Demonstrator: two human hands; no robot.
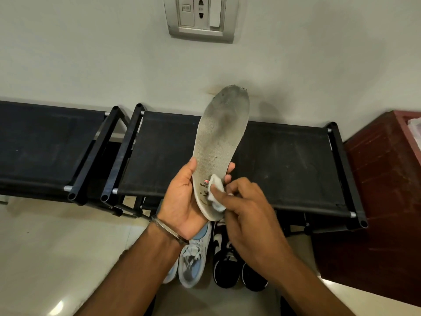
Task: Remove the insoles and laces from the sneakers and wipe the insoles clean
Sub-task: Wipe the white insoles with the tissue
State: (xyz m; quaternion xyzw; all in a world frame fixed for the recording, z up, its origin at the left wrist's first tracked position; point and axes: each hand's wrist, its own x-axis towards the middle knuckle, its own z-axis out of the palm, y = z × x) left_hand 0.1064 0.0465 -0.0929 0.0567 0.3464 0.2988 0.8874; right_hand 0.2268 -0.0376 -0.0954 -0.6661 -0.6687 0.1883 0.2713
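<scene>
A grey, dirt-stained insole (219,137) stands upright in front of me, toe end up. My left hand (182,199) grips its heel end, thumb on the left edge and fingertips showing past the right edge. My right hand (241,208) pinches a small white cloth (215,193) and presses it against the insole's heel area, next to a printed logo. On the floor below, a pair of white and light-blue sneakers (193,263) with laces in them stands beside a pair of black sneakers (227,267).
Two black fabric-topped shoe racks (284,165) stand against the pale wall, side by side. A dark red cabinet (378,201) is at the right. A wall socket plate (200,17) is high on the wall. The floor is pale tile.
</scene>
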